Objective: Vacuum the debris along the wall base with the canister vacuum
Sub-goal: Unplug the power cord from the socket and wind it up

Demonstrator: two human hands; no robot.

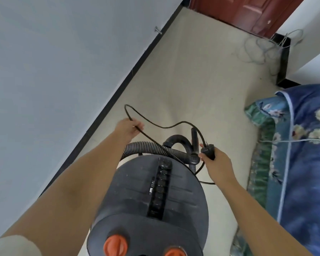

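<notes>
While one canister vacuum (150,200) stands below, two hands grip one cord (155,124): left (127,128), right (216,163)

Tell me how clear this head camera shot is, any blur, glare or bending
Head view: even, soft daylight, no glare; wide-angle lens bends the black wall base and stretches both forearms; the left hand on the power cord looks slightly soft, the plug in the right hand sharper.

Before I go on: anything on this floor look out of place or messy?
Yes. A tangle of thin grey wire lies loose on the floor by the red door, at the dark skirting corner. Also, the vacuum's plug is unplugged, gripped in the right hand; the left hand holds its cord.
</notes>
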